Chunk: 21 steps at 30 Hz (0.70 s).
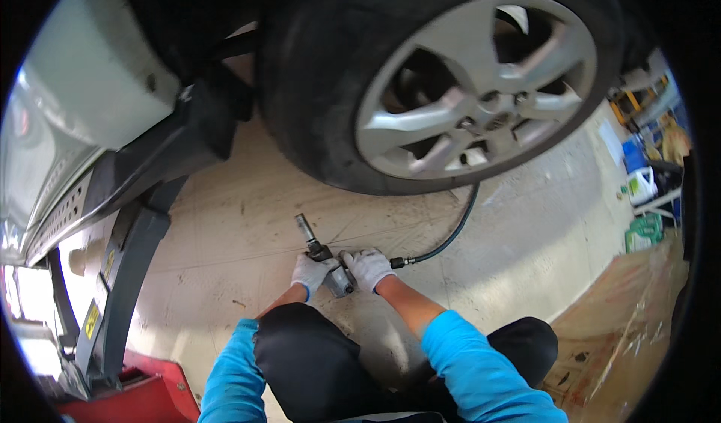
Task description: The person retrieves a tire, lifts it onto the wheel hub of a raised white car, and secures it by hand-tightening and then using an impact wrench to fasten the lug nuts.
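An air impact wrench (340,282) with a long socket (304,228) on its nose is held low in front of my knees, the socket pointing away from me and slightly left. My left hand (309,273), in a white glove, is closed around the body just behind the nose. My gloved right hand (366,269) wraps the handle, mostly hiding it. From the handle's end a dark air hose (455,235) curves right and up behind the tyre. Beyond the wrench hangs a car wheel (466,55) with a silver spoked rim and black tyre (300,85), off the floor.
At left, a grey lift arm (135,265) slants beneath the white car body (98,70), above a red base (154,393). Flattened cardboard (608,333) covers the floor at lower right. Several bottles, including a green jug (644,233), stand along the right side.
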Tool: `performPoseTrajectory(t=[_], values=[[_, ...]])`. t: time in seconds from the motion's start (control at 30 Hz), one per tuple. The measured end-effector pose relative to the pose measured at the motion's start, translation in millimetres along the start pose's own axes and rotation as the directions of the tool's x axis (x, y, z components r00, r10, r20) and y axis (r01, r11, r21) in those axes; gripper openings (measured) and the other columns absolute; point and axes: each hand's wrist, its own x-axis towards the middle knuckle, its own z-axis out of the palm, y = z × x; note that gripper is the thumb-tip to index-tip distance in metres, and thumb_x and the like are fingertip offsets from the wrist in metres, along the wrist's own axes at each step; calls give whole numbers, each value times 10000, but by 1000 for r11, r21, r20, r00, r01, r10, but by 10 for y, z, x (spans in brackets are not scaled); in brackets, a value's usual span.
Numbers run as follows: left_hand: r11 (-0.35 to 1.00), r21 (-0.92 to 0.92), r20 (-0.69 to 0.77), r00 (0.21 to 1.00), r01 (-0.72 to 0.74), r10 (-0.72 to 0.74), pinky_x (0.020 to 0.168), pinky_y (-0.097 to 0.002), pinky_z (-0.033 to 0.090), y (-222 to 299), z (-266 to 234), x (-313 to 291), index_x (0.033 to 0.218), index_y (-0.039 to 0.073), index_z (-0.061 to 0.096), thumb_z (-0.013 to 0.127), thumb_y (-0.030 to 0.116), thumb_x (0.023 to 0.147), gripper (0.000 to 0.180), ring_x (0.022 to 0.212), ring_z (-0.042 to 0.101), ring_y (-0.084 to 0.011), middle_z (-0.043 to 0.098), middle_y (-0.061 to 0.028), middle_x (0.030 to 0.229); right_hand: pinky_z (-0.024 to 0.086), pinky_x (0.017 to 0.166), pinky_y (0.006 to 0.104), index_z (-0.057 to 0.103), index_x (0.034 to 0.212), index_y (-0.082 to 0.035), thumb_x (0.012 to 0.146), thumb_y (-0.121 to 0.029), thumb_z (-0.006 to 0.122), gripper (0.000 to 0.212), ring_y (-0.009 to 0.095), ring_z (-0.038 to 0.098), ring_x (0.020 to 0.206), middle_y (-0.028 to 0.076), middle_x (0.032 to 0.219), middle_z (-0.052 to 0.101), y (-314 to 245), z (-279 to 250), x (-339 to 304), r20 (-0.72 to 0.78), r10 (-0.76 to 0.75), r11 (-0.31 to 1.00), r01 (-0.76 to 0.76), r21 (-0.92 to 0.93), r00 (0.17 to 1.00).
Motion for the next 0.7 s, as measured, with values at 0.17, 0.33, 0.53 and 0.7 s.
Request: performPoseTrajectory(t=[0.17, 0.33, 0.53, 0.7], values=[[962, -272, 589, 791, 0, 166, 948, -398, 525, 375, -315, 10, 1368, -38, 484, 852, 209, 799, 722, 1139, 625, -246, 625, -143, 1276, 548, 738, 469, 516, 1119, -89, 864, -171, 585, 276, 356, 709, 847, 140, 871, 707, 280, -1211, -690, -21, -68, 998, 67, -15, 997], [914, -184, 919, 266, -361, 290, 1044, -396, 479, 2164, -877, -1182, 1475, -53, 375, 858, 198, 792, 874, 1217, 567, -237, 556, -156, 1353, 552, 691, 475, 554, 1236, -85, 882, -254, 604, 396, 358, 703, 784, 175, 801, 690, 457, -2342, -1888, -172, 143, 981, -117, 152, 975], [735, -623, 506, 578, -269, 640, 941, -391, 539, 3101, -137, -2312, 1405, -52, 405, 878, 237, 728, 874, 1096, 623, -244, 584, -191, 1256, 552, 724, 466, 599, 1233, -25, 801, -311, 694, 527, 402, 686, 763, 203, 858, 709, 687, -2567, -2609, -610, 420, 907, -308, 286, 672], [747, -486, 448, 605, -454, 658, 953, -390, 536, 3176, 533, -2388, 1424, -21, 396, 893, 301, 695, 940, 1098, 658, -283, 614, -187, 1259, 540, 687, 432, 565, 1251, 5, 760, -132, 669, 520, 351, 677, 690, 175, 765, 682, 929, -2542, -2735, -829, 427, 886, -354, 301, 362]])
